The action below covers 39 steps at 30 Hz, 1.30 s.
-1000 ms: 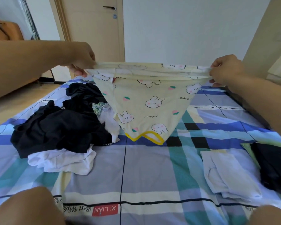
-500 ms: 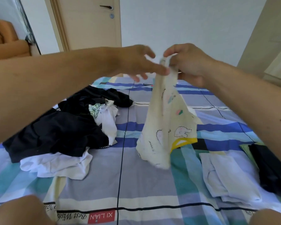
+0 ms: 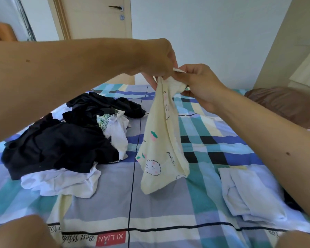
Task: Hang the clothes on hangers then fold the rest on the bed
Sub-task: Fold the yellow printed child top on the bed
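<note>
A pale yellow garment with a rabbit print (image 3: pixel 161 149) hangs folded in half above the bed (image 3: pixel 159 212). My left hand (image 3: pixel 157 59) and my right hand (image 3: pixel 197 83) meet at its top edge, and both pinch the cloth there. Its lower end dangles just above the checked bedsheet. An unsorted heap of black clothes (image 3: pixel 61 140) with white pieces (image 3: pixel 61 181) lies on the left of the bed. To the right a folded white garment (image 3: pixel 249 192) lies flat.
A dark garment (image 3: pixel 292 201) shows behind my right forearm at the bed's right edge. A closed wooden door (image 3: pixel 97 17) and a white wall stand beyond the bed. A brown pillow (image 3: pixel 284 102) lies far right. My knees fill the bottom corners.
One second ago the yellow garment was stretched wide between my hands. My hands have come together, so it hangs folded in half, and both now pinch its top.
</note>
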Available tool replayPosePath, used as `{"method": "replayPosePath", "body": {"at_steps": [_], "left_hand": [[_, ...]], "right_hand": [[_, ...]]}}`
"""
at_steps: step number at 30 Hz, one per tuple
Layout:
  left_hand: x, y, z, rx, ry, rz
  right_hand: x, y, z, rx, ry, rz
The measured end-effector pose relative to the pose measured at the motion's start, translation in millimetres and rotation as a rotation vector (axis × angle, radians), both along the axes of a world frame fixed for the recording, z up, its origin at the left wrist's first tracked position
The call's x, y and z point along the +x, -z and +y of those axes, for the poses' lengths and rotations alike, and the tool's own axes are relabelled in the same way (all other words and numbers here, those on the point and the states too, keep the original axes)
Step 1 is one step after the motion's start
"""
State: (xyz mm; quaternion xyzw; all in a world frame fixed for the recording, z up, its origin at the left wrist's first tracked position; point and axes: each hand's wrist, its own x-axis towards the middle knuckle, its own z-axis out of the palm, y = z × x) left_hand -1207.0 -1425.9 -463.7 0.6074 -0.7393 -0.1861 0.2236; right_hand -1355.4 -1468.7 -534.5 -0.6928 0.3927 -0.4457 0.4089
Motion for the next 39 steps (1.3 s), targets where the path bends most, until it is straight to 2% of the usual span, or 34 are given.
{"method": "replayPosePath", "body": {"at_steps": [4,7,11,14,16,21,23,26,29,31,32,34,37,39], "left_hand": [[-3.7,5.7,1.4,-0.043,-0.069,-0.112],[-5.5,15.6,-2.3,0.062,-0.098,0.111],[-2.1,22.3,-3.2,0.09,-0.09,0.439],[5.0,22.3,-3.2,0.087,-0.104,0.506],[8.3,21.9,-1.9,0.079,-0.171,0.522],[13.1,21.3,1.7,0.002,-0.288,0.579],[17.4,21.5,0.8,-0.051,-0.341,0.553],[35.7,22.6,-1.9,-0.232,-0.36,0.327],[58.1,25.1,-5.2,-0.434,-0.34,0.004],[65.8,29.1,-7.3,-0.423,-0.31,-0.06],[68.6,31.3,-8.4,-0.404,-0.297,-0.06],[75.1,35.7,-11.3,-0.385,-0.296,-0.047],[91.2,42.3,-12.2,-0.394,-0.341,-0.053],[104.5,48.6,-11.3,-0.369,-0.357,-0.073]], "right_hand": [[5.4,-2.0,3.2,0.106,-0.058,-0.092],[13.6,-8.3,6.6,0.123,-0.045,-0.133],[15.8,-8.8,8.1,0.09,-0.052,-0.141],[6.7,-0.3,3.4,0.085,-0.169,-0.099],[-5.1,9.2,-0.3,0.092,-0.207,-0.014],[-19.3,53.6,-3.7,0.197,-0.108,0.431],[-23.7,66.7,-5.8,0.266,-0.068,0.45],[-29.9,71.2,-6.7,0.378,0.034,0.206],[-33.0,60.8,-13.0,0.319,0.164,0.061],[-33.8,53.5,-11.5,0.2,0.106,0.038],[-35.3,51.0,-11.6,0.133,0.057,0.087],[-43.3,47.4,-13.6,0.021,-0.007,0.327],[-63.1,53.8,-30.4,-0.003,0.113,0.766],[-76.3,58.3,-38.3,0.05,0.201,0.791]]}}
